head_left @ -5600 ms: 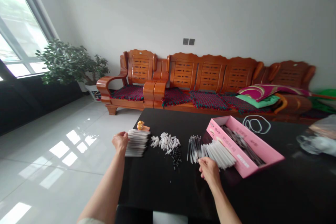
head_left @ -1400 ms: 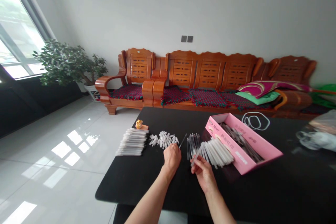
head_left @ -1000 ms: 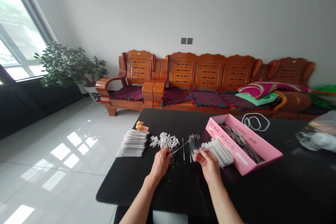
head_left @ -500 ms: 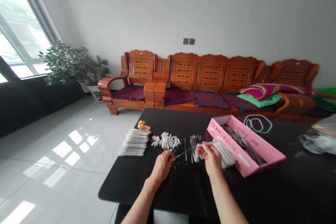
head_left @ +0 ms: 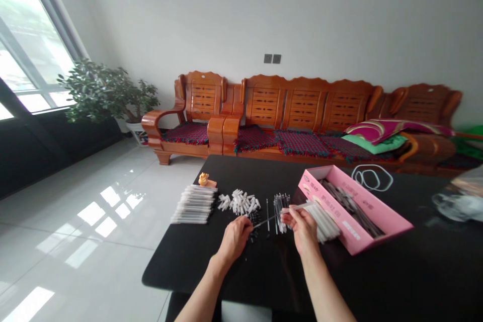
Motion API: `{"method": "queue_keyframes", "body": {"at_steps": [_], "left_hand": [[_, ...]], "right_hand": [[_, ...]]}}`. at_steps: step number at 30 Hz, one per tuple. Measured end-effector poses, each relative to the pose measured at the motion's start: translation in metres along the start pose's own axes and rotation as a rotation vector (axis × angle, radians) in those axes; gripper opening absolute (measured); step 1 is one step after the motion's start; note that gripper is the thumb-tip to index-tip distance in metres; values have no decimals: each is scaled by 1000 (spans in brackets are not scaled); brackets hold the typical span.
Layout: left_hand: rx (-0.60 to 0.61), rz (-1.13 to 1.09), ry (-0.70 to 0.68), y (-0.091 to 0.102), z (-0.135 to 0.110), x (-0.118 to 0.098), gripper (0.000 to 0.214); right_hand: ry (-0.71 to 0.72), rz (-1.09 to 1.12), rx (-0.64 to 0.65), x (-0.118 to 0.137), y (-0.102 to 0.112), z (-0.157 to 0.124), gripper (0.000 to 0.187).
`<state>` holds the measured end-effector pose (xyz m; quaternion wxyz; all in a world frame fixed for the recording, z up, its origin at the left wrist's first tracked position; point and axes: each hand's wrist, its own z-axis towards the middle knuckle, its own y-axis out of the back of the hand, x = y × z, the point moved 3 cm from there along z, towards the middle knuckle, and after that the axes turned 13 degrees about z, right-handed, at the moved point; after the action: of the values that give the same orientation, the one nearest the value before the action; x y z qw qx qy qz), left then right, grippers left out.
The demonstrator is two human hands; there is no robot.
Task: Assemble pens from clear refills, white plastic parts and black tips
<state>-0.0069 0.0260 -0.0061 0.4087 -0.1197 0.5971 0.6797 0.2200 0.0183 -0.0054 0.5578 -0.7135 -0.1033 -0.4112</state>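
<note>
My left hand (head_left: 237, 235) is closed, pinching one end of a thin dark pen refill (head_left: 266, 220) over the black table. My right hand (head_left: 302, 225) holds a pale, translucent pen barrel (head_left: 301, 207) between thumb and fingers; the refill's far end meets the barrel there, though how far it reaches inside I cannot tell. Beneath and beside the right hand lie loose refills (head_left: 279, 207) and a row of white barrels (head_left: 325, 225). Small black pieces (head_left: 253, 234) lie near my left fingertips, with a heap of short white pieces (head_left: 243, 203) behind them. A single refill (head_left: 267, 209) lies apart.
White pen-like sticks (head_left: 193, 205) lie stacked at the left, a small yellow figure (head_left: 204, 179) behind them. A pink box (head_left: 335, 214) with dark thin sticks stands at the right. White loops (head_left: 372, 177) and a plastic bag (head_left: 462, 201) lie beyond. A wooden sofa (head_left: 264, 103) lines the wall.
My hands have come very slightly closer together, and a little less of the refill shows between them. The view has shifted marginally; the things on the table stay as they were.
</note>
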Motion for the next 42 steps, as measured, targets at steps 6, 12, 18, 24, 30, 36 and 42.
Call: {"method": "queue_keyframes", "body": {"at_steps": [6,12,18,24,30,36,42], "left_hand": [[7,-76,37,6,6,-2,15],[-31,-137,55,9,12,-18,17],[-122,-290,140,1,17,-16,25],[-367,-113,285,16,9,28,29],[-174,62,113,3,0,32,15],[-34,177,85,-10,-4,29,15],[-63,-515,368,-19,-1,30,18]], "right_hand": [[-61,10,4,-3,-5,-1,36],[-171,1,30,-18,-15,-13,34],[-388,130,46,-36,-24,-27,22],[-356,338,-5,-28,-9,-24,11],[-376,268,108,-41,-9,-34,16],[-400,244,104,-48,-3,-34,19],[-442,324,1,-59,0,-38,19]]}}
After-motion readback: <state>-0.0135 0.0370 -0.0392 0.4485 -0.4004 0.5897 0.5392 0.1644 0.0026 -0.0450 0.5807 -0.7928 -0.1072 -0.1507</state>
